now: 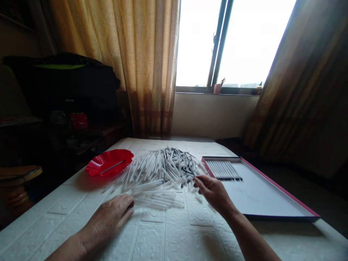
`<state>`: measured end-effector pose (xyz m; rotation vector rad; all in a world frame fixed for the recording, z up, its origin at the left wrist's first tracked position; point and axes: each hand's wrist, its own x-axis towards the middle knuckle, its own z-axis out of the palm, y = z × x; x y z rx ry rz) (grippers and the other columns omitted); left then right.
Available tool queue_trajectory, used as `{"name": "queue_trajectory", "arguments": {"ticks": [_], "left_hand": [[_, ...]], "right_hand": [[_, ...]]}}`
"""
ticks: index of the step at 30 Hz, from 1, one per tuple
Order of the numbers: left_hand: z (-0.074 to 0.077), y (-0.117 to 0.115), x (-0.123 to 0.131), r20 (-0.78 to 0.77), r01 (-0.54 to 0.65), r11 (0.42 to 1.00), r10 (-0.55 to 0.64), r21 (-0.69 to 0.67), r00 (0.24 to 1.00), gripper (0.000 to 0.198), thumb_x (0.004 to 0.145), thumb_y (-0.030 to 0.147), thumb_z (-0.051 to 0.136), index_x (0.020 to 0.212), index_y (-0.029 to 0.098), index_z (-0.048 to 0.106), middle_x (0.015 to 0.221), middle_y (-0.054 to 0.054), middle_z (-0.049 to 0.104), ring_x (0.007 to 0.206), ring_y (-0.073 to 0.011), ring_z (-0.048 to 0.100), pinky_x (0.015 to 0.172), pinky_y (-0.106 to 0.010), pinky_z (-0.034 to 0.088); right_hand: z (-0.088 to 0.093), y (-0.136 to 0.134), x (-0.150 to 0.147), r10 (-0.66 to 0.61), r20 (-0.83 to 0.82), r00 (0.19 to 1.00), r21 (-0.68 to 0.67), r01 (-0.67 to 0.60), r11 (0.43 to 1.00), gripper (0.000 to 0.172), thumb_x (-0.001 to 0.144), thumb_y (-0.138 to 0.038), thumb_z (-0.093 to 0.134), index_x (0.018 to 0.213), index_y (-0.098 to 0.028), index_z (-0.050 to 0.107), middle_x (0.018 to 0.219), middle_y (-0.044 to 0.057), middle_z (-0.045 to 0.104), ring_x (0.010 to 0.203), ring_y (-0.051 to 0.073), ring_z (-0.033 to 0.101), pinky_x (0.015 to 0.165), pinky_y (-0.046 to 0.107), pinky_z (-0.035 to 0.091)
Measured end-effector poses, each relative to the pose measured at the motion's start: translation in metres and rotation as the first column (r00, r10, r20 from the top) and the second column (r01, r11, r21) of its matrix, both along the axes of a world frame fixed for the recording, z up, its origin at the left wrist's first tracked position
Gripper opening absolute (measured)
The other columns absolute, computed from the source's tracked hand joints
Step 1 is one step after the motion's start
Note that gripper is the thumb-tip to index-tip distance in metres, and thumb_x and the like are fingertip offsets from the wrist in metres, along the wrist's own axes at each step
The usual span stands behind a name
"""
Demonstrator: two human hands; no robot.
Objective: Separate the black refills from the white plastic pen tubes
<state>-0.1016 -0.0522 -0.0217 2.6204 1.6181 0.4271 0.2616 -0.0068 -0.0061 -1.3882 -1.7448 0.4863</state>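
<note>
A loose heap of white pen tubes (157, 177) with black tips lies in the middle of the table, the black tips mostly at the far end. My right hand (213, 192) is at the heap's right edge, its thumb and forefinger pinched together on what looks like one white pen tube. My left hand (108, 214) rests on the table at the heap's near left edge, holding nothing. A neat row of tubes (224, 169) lies in a white tray with a pink rim (261, 190). One thin tube (112, 166) lies in a red plastic dish (119, 156).
The white tabletop (174, 235) has a brick-like texture and ends at a wall below a window. Curtains hang at both sides. A dark bag (62, 83) sits on dark furniture at the left, and a wooden stool (16, 181) stands past the table's left edge.
</note>
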Motion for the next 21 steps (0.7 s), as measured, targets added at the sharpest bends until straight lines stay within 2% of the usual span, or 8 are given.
{"name": "queue_trajectory", "arguments": {"ticks": [2, 4, 6, 9, 11, 13, 17, 21], "left_hand": [[0.0, 0.003, 0.011, 0.033, 0.015, 1.0, -0.016, 0.008, 0.999, 0.032, 0.095, 0.027, 0.036, 0.102, 0.017, 0.064, 0.093, -0.012, 0.074, 0.085, -0.0282, 0.073, 0.077, -0.041, 0.057], [0.001, 0.004, 0.023, 0.067, 0.04, 0.999, -0.041, 0.015, 0.997, 0.038, 0.095, 0.026, 0.033, 0.117, 0.013, 0.062, 0.092, -0.012, 0.076, 0.082, -0.0267, 0.075, 0.075, -0.038, 0.059], [0.004, 0.003, 0.034, 0.101, 0.09, 0.996, -0.092, 0.022, 0.991, 0.043, 0.095, 0.024, 0.033, 0.127, 0.016, 0.061, 0.098, -0.01, 0.078, 0.086, -0.0233, 0.077, 0.078, -0.034, 0.06], [0.009, 0.005, 0.048, 0.153, 0.18, 0.983, -0.183, 0.034, 0.971, 0.039, 0.093, 0.023, 0.037, 0.116, 0.024, 0.07, 0.101, -0.003, 0.08, 0.09, -0.0161, 0.078, 0.081, -0.022, 0.058], [0.011, 0.008, 0.053, 0.185, 0.21, 0.977, -0.215, 0.046, 0.959, 0.037, 0.094, 0.023, 0.039, 0.11, 0.024, 0.072, 0.087, 0.001, 0.081, 0.078, -0.0128, 0.078, 0.072, -0.017, 0.058], [0.013, 0.011, 0.057, 0.206, 0.224, 0.972, -0.234, 0.071, 0.95, 0.037, 0.097, 0.025, 0.038, 0.113, 0.022, 0.071, 0.08, 0.002, 0.08, 0.071, -0.0123, 0.078, 0.067, -0.016, 0.058], [0.017, 0.012, 0.06, 0.184, 0.28, 0.949, -0.303, 0.145, 0.935, 0.033, 0.093, 0.021, 0.045, 0.118, 0.02, 0.068, 0.087, 0.0, 0.082, 0.076, -0.014, 0.08, 0.069, -0.017, 0.059], [0.024, 0.008, 0.067, 0.094, 0.346, 0.909, -0.375, 0.232, 0.922, 0.023, 0.094, 0.018, 0.055, 0.111, 0.024, 0.069, 0.087, 0.001, 0.083, 0.073, -0.0173, 0.08, 0.064, -0.02, 0.06]], "right_hand": [[0.005, 0.003, 0.009, -0.079, 0.049, 0.996, -0.005, 0.079, 0.997, 0.04, 0.092, -0.045, 0.045, 0.093, -0.02, 0.076, 0.08, 0.008, 0.079, 0.069, 0.024, 0.074, 0.061, 0.03, 0.055], [0.011, 0.005, 0.018, -0.154, 0.123, 0.98, -0.019, 0.157, 0.987, 0.036, 0.092, -0.04, 0.047, 0.096, -0.019, 0.077, 0.083, 0.01, 0.08, 0.075, 0.026, 0.075, 0.065, 0.032, 0.054], [0.018, 0.005, 0.025, -0.211, 0.21, 0.955, -0.033, 0.223, 0.974, 0.032, 0.092, -0.036, 0.051, 0.098, -0.02, 0.078, 0.086, 0.009, 0.081, 0.08, 0.027, 0.075, 0.07, 0.033, 0.052], [0.026, 0.002, 0.027, -0.263, 0.332, 0.906, -0.054, 0.296, 0.954, 0.029, 0.093, -0.032, 0.053, 0.104, -0.023, 0.079, 0.093, 0.009, 0.081, 0.088, 0.028, 0.075, 0.076, 0.033, 0.05], [0.03, -0.001, 0.023, -0.269, 0.406, 0.873, -0.076, 0.326, 0.942, 0.028, 0.094, -0.029, 0.054, 0.107, -0.025, 0.079, 0.098, 0.008, 0.082, 0.092, 0.027, 0.075, 0.077, 0.032, 0.049], [0.032, -0.004, 0.017, -0.254, 0.476, 0.842, -0.098, 0.338, 0.936, 0.027, 0.095, -0.028, 0.055, 0.107, -0.028, 0.079, 0.103, 0.008, 0.081, 0.094, 0.026, 0.075, 0.077, 0.031, 0.049], [0.03, -0.008, 0.002, -0.187, 0.602, 0.776, -0.146, 0.337, 0.93, 0.022, 0.094, -0.03, 0.059, 0.096, -0.025, 0.081, 0.104, 0.01, 0.081, 0.099, 0.027, 0.073, 0.077, 0.031, 0.049], [0.026, -0.008, -0.009, -0.13, 0.672, 0.729, -0.2, 0.348, 0.916, 0.019, 0.09, -0.03, 0.064, 0.095, -0.022, 0.08, 0.106, 0.013, 0.079, 0.1, 0.028, 0.073, 0.075, 0.031, 0.05]]}}
